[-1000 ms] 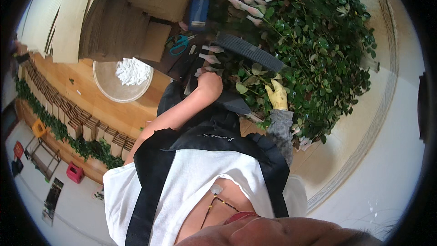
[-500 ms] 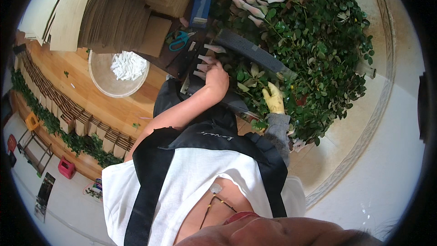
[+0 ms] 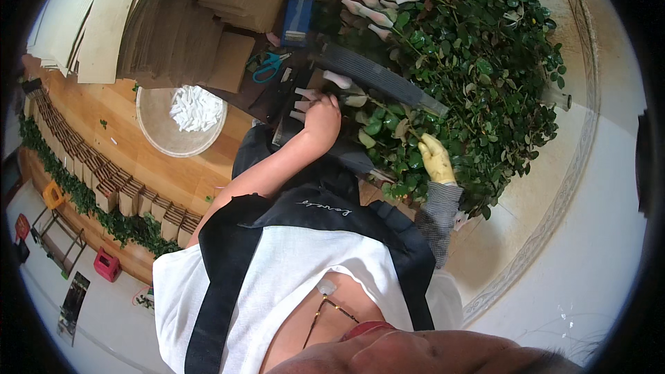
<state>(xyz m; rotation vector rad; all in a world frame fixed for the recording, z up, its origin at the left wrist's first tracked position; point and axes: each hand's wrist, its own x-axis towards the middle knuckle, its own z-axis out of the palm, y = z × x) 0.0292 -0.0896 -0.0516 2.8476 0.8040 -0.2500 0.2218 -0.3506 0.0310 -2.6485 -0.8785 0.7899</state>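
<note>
In a dark trough in front of me lie several roses, their buds wrapped in pale pink-white sleeves (image 3: 303, 105). My left hand (image 3: 323, 122), bare, rests with bent fingers beside these buds; what its fingertips grip is hidden. My right hand (image 3: 436, 160) wears a yellow glove and is closed round the leafy stem of a rose. That stem slants up and left toward a sleeved bud (image 3: 337, 80) just above my left hand. A dark ribbed bar (image 3: 384, 77) borders the trough on its far side.
A big heap of leafy roses (image 3: 485, 76) fills the right. Cardboard sheets (image 3: 180, 34) are stacked at upper left. Nearby are teal scissors (image 3: 269, 68), a blue tape dispenser (image 3: 299, 10) and a tub (image 3: 145, 121) of small white pieces. Wrapped bunches (image 3: 128, 197) line the floor at left.
My right hand has moved right and slightly down, closing on a stem. A sleeved bud now lies farther right above my left hand, which has shifted slightly down and left.
</note>
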